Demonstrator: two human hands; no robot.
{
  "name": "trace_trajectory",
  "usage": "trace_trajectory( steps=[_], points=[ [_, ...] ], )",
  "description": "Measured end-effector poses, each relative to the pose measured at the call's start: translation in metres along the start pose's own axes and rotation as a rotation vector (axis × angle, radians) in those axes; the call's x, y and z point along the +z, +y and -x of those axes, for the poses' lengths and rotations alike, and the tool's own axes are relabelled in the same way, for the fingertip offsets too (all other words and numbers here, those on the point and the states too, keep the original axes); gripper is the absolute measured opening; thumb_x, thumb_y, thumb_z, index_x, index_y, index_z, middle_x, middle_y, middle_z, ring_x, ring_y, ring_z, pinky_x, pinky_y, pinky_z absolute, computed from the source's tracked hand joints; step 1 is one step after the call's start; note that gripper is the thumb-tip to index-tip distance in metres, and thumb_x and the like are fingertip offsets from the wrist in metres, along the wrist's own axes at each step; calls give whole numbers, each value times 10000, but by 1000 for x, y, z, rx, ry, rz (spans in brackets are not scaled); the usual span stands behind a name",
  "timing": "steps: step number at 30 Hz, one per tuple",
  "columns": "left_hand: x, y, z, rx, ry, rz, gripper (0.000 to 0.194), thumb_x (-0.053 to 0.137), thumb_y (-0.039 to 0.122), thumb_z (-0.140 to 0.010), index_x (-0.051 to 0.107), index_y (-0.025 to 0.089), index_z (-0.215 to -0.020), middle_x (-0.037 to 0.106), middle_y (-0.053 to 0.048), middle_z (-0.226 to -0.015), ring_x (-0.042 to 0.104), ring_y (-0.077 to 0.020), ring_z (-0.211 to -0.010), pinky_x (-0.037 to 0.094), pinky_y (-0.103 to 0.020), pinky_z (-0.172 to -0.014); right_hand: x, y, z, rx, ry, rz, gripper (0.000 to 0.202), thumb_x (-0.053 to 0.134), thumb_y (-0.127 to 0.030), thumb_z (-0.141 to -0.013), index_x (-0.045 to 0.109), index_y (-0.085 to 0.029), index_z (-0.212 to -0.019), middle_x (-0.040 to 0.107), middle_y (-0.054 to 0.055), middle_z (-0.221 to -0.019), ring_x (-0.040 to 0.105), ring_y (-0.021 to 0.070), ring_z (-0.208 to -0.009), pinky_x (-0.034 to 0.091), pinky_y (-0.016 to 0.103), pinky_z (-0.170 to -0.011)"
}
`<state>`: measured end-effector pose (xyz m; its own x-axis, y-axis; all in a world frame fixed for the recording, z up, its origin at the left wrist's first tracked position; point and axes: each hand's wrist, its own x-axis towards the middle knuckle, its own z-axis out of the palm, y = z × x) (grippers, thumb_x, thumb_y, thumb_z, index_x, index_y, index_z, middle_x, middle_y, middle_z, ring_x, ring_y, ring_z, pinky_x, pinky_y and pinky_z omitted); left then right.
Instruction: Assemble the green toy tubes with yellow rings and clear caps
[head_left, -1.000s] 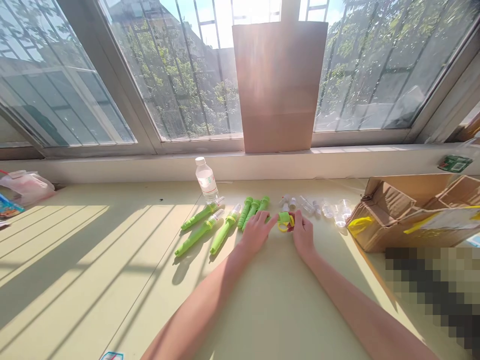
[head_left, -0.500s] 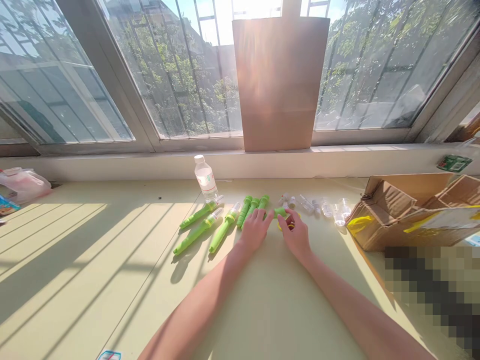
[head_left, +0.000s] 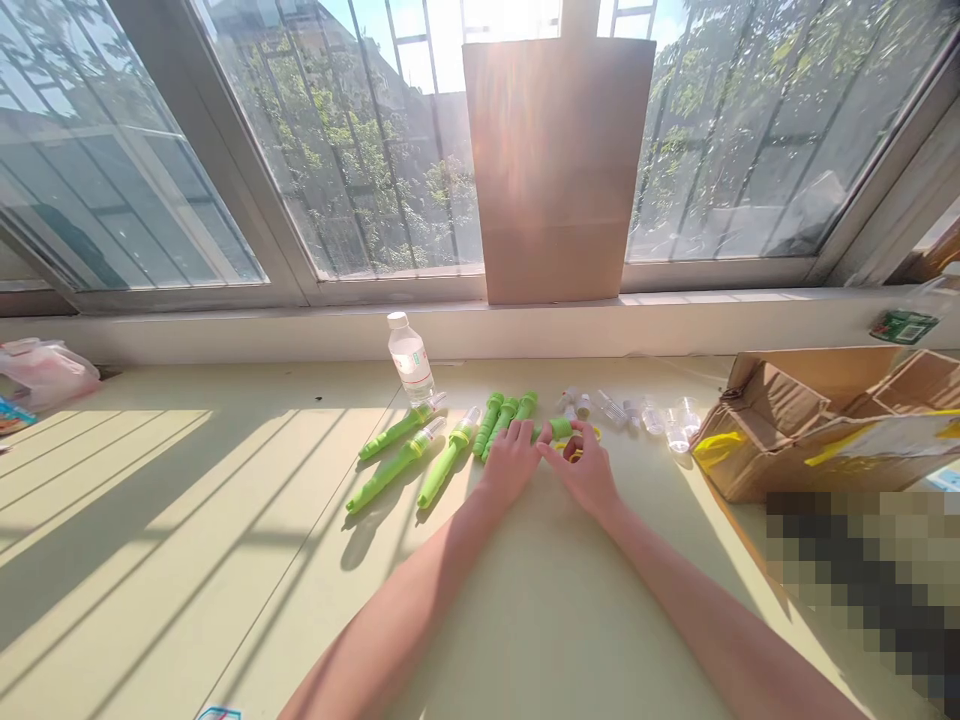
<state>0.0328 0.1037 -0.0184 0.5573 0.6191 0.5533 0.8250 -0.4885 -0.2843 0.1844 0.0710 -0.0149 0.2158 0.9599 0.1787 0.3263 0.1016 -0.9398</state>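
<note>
Low over the table, my left hand (head_left: 511, 458) is closed around one end of a green plastic tube (head_left: 559, 428); its fingers hide much of that part. At the tube's right end, my right hand (head_left: 586, 470) curls its fingers against it, with the thumb reaching toward my left fingertips. Three ridged green tubes (head_left: 506, 418) lie side by side just beyond my left hand. Yellow rings (head_left: 592, 434) show partly behind my right fingers. Farther left lie green tubes with clear tips, one of them a long green tube (head_left: 446, 470) nearest my left hand.
A water bottle (head_left: 411, 358) stands behind the green tubes. Small clear plastic parts (head_left: 611, 408) and clear cups (head_left: 679, 428) lie to the right, beside an open cardboard box (head_left: 780, 440). A cardboard sheet (head_left: 559, 180) leans against the window. A pink plastic bag (head_left: 49, 375) sits far left.
My left index finger has drawn in from its stretched pose. My right thumb has shifted left toward my left fingers, and more of the green tube shows. The other items stay put.
</note>
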Motion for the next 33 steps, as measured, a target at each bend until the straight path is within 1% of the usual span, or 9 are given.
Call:
trace_trajectory(
  steps=[3, 9, 13, 20, 27, 33],
  points=[
    [1, -1, 0, -11, -6, 4, 391, 477, 110, -927, 589, 223, -1285, 647, -89, -926, 623, -245, -889, 517, -373, -741, 0, 2, -1, -23, 12, 20, 708, 716, -657, -676, 565, -198, -1195, 537, -44, -669, 522, 175, -617, 435, 330, -603],
    [3, -1, -1, 6, -11, -51, 394, 473, 100, -924, 588, 212, -1284, 632, -88, -899, 622, -247, -872, 495, -340, -655, 0, 4, -1, -47, 14, 82, 748, 679, -632, -716, 564, -156, -1281, 567, -29, -674, 540, 180, -635, 471, 353, -667],
    [4, 0, -1, 5, 2, -49, 398, 471, 90, -921, 596, 199, -1283, 636, -93, -898, 620, -251, -866, 493, -345, -654, 1, 4, -1, -52, 9, 84, 756, 672, -621, -727, 563, -150, -1309, 561, -29, -674, 536, 178, -628, 474, 350, -661],
    [6, -1, 0, -2, 2, -19, 422, 475, 99, -913, 588, 209, -1304, 644, -90, -916, 622, -246, -879, 513, -375, -732, 1, 3, 0, -48, 1, 60, 761, 679, -612, -722, 571, -163, -1327, 540, -39, -653, 513, 164, -592, 478, 342, -639],
    [4, -1, -1, 4, -13, -38, 414, 458, 92, -916, 594, 198, -1293, 643, -97, -895, 629, -255, -876, 500, -347, -657, 1, 1, 1, -50, 9, 64, 742, 684, -608, -723, 587, -164, -1309, 554, -32, -651, 521, 168, -599, 481, 345, -643],
    [1, -1, -2, 4, -22, -45, 394, 474, 94, -918, 601, 197, -1277, 647, -95, -895, 635, -253, -869, 503, -343, -647, 1, 2, 0, -57, 7, 70, 752, 670, -613, -731, 582, -150, -1317, 554, -34, -647, 539, 174, -621, 482, 348, -669]
  ],
)
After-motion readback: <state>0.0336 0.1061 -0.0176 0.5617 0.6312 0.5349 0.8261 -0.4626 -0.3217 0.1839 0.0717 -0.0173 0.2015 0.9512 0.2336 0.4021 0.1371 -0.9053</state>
